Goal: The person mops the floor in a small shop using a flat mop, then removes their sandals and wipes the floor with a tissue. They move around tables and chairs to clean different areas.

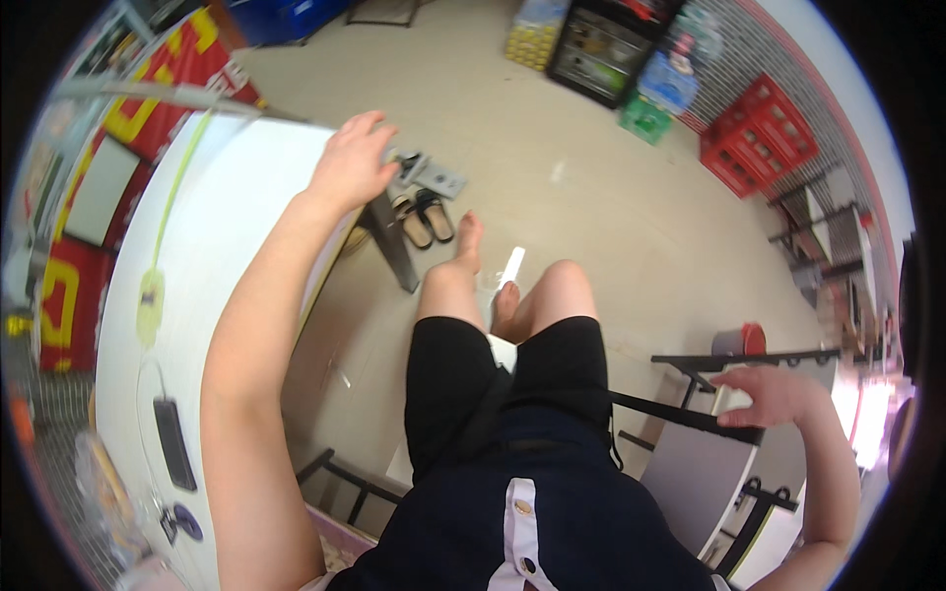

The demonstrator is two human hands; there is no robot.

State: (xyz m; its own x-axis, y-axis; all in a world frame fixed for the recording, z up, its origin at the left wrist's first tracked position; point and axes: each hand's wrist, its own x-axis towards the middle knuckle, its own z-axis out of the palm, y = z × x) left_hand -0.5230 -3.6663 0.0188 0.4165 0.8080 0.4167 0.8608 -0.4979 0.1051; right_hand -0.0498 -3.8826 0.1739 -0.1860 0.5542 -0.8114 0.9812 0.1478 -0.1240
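Note:
My left hand (355,164) is spread at the far corner of a white table (259,170), fingers apart, with nothing in it. On the right, my right hand (761,399) holds a small white object (732,400), whose kind I cannot tell, above a black strap or bar (672,414). A black phone-like device (174,443) with a thin cable lies on the table, left of my left forearm. Beyond it is a yellow-green cord (177,192) with a flat end piece. Near the table's lower left edge stands a small dark stand (181,523).
Sandals (432,214) and a grey box (441,179) lie on the floor by the table leg (392,244). Red crates (761,137), a glass-door fridge (602,48) and bottle packs (669,81) line the far wall. A folding frame (746,358) and a red bucket (752,338) are at right.

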